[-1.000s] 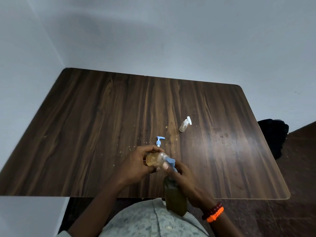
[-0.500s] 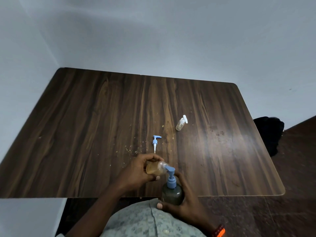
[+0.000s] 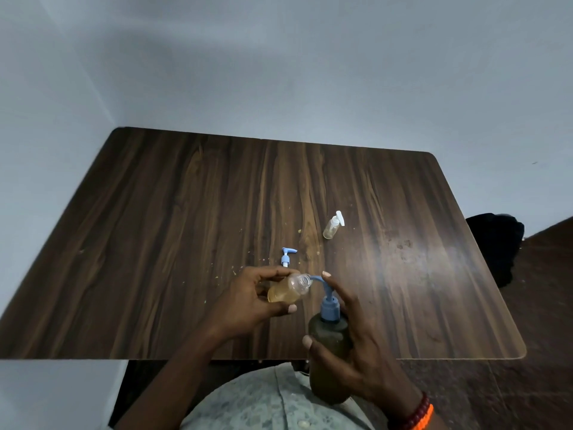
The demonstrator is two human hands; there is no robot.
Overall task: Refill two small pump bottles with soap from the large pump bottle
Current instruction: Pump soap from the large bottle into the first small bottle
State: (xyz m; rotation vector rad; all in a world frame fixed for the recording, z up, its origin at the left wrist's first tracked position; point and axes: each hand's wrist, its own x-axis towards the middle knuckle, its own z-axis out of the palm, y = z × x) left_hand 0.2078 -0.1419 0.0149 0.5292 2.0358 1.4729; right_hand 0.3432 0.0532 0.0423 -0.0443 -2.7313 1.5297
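The left hand [image 3: 248, 301] has its fingers closed around a small uncapped bottle [image 3: 286, 291] of amber soap, lying nearly level, its open neck pointing right at the blue spout. Just right of it, the right hand [image 3: 356, 352] wraps the upright large pump bottle [image 3: 328, 346] (forefinger on the pump head). Beyond that bottle, a loose blue pump [image 3: 286, 257] and a white-capped small bottle [image 3: 333, 225] lie on the surface [image 3: 155, 243].

You have a dark wood-grain table [image 3: 186, 231] with rounded corners, pushed against the wall at its far and left edges. A small bottle [image 3: 331, 227] with a white pump lies on its side right of centre. A loose blue pump [image 3: 286, 257] lies nearer you, apart from that bottle. Pale crumbs [image 3: 238, 269] are scattered around both.
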